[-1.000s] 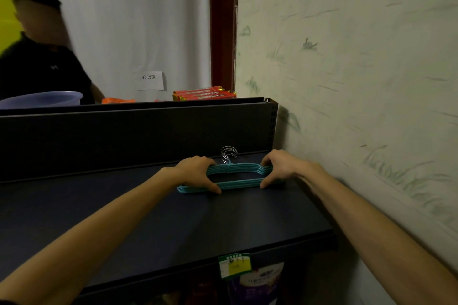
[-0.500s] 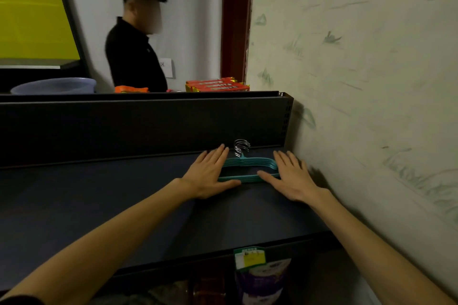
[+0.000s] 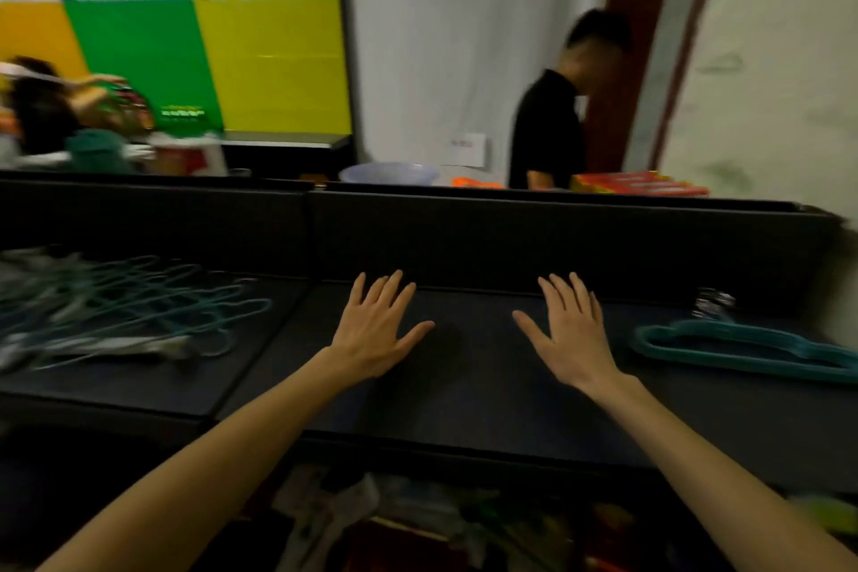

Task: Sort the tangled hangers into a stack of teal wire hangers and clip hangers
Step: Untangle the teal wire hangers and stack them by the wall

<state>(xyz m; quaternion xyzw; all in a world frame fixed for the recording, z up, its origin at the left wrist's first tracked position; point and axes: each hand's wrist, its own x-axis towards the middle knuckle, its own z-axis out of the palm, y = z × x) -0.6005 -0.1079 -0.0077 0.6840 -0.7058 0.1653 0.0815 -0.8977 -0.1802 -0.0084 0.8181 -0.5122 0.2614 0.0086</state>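
Observation:
A neat stack of teal wire hangers [image 3: 747, 346] lies at the right end of the dark shelf [image 3: 464, 390], metal hooks toward the back panel. A blurred tangle of teal hangers and silvery clip hangers [image 3: 111, 316] lies at the left end. My left hand [image 3: 376, 330] and my right hand [image 3: 568, 334] hover flat over the bare middle of the shelf, fingers spread, holding nothing. My right hand is a short way left of the stack and apart from it.
A dark back panel [image 3: 510, 237] rises behind the shelf. Beyond it stand a person in black [image 3: 548, 125], a pale basin [image 3: 390, 174] and red boxes [image 3: 636, 183]. Another person [image 3: 42, 107] is at far left. Goods fill the lower shelf [image 3: 418, 520].
Both hands have let go of the teal stack and moved left, away from it. The view has swung left, bringing the tangled pile into sight.

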